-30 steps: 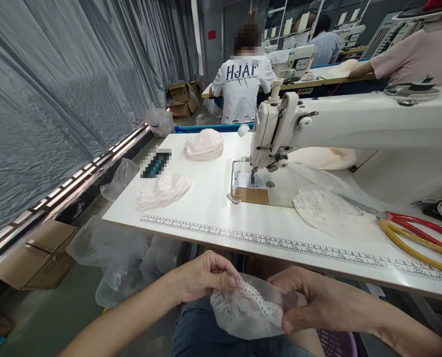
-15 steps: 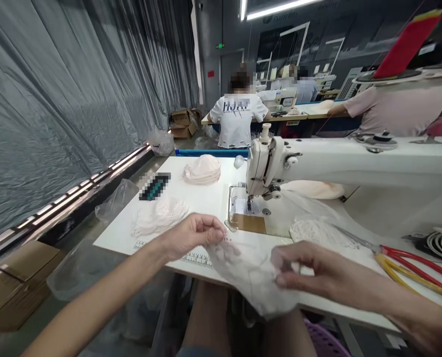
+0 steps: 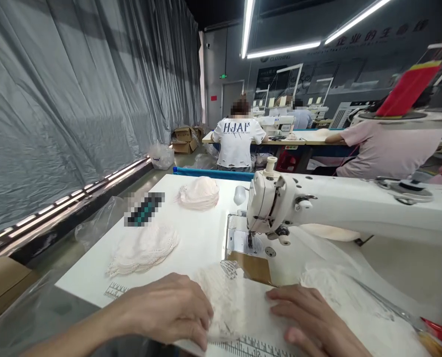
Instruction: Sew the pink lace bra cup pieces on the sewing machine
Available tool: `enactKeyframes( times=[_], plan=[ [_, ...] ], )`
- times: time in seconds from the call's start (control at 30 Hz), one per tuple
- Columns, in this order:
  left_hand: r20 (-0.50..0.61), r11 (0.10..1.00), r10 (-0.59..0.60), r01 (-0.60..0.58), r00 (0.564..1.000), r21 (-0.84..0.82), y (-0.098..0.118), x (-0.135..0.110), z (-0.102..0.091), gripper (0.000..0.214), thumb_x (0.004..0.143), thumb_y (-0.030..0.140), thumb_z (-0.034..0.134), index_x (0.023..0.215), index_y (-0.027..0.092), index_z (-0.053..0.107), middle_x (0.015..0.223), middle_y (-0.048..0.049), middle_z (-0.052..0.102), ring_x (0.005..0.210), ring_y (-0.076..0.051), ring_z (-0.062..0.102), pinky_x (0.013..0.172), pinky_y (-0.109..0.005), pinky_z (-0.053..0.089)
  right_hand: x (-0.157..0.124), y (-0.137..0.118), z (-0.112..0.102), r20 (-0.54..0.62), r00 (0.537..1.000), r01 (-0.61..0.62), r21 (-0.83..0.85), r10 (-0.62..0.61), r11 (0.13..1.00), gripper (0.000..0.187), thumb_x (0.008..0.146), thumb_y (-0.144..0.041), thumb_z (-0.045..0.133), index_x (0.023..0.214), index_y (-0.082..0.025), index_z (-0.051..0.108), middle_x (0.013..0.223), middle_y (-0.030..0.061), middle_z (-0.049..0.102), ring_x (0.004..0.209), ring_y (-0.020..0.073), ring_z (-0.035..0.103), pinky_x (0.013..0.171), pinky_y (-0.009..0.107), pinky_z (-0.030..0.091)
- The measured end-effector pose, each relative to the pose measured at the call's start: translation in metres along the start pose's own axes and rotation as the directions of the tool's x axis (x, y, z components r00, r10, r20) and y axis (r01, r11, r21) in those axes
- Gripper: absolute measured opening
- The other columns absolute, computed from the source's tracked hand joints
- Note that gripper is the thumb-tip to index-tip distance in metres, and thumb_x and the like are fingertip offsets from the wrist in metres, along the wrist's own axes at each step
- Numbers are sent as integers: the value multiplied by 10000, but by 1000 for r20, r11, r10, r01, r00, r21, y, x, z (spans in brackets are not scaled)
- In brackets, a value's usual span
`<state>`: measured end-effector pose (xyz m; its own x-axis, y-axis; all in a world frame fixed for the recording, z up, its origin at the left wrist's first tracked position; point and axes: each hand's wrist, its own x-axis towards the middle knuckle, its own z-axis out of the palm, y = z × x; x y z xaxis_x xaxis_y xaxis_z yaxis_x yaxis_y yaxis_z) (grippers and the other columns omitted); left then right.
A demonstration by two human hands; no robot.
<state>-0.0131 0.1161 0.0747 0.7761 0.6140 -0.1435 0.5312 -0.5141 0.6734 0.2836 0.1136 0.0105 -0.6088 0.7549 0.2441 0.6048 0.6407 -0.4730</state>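
A sheer white fabric piece with a ruffled lace strip (image 3: 221, 297) lies on the machine bed in front of the sewing machine's needle area (image 3: 249, 240). My left hand (image 3: 172, 307) rests at its left edge, fingers bent down onto the cloth and thumb apart from them. On the right, my right hand (image 3: 310, 317) has its fingers stretched out over the sheer part, slightly blurred. Both palms face down. A brown plate (image 3: 252, 267) sits between the fabric and the presser foot. The fabric's near edge lies close to a printed ruler scale (image 3: 254, 344).
Left on the table are a lace-edged stack (image 3: 144, 248), a pale fabric pile (image 3: 198, 192) and a pixelated dark object (image 3: 144, 209). More white lace (image 3: 340, 292), scissors (image 3: 382, 297) and a red handle (image 3: 440, 331) lie right. Co-workers sit ahead.
The fabric piece, held up in both hands over the table's front edge before, now lies flat on the bed. Both hands have lowered onto it and their pinches have loosened. The view has tilted up.
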Motion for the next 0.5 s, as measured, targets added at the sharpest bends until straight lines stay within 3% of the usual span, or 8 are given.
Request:
enactKeyframes(
  times=[0.07,0.17,0.27,0.33,0.4,0.5],
  plan=[
    [-72,999,-36,38,997,24,6,11,1,177,867,299,539,840,202,684,927,-36,682,912,-165,607,821,-235,413,1,4,-1,-36,992,-121,70,124,990,246,922,-379,423,980,-266,634,1089,97,616,1011,256,565,846,372,457],
    [-252,984,-129,155,959,84,0,50,1,148,863,232,540,948,181,650,985,-50,640,940,-182,569,807,-270,410,12,6,4,-52,970,-233,99,239,968,271,931,-395,371,962,-253,599,1080,88,598,941,235,588,771,339,491],
    [-173,979,-141,164,975,125,-14,89,6,494,717,306,718,1166,193,547,1111,-78,559,1026,-237,502,813,-313,405,23,4,9,-67,964,-248,115,256,962,253,923,-424,373,1017,-263,545,1154,72,557,962,235,576,780,350,482],
    [-98,981,-144,155,985,118,-21,102,10,621,658,345,761,1203,188,509,1079,-77,549,996,-245,500,772,-309,405,27,2,7,-67,956,-271,166,285,948,274,941,-429,314,1045,-268,510,1134,68,560,966,229,569,771,346,474],
    [-54,980,-168,173,984,93,-23,106,13,556,667,338,754,1151,181,530,937,-38,572,911,-223,520,738,-297,393,28,1,5,-37,943,-317,197,330,928,303,948,-445,271,1029,-261,498,1058,67,582,901,222,581,710,333,474],
    [-46,977,-197,199,979,71,-20,101,13,271,700,318,729,897,177,607,762,13,548,819,-181,519,764,-299,359,32,0,5,23,945,-324,187,325,928,314,930,-480,304,964,-243,506,970,66,596,804,218,584,657,335,461]
  ],
)
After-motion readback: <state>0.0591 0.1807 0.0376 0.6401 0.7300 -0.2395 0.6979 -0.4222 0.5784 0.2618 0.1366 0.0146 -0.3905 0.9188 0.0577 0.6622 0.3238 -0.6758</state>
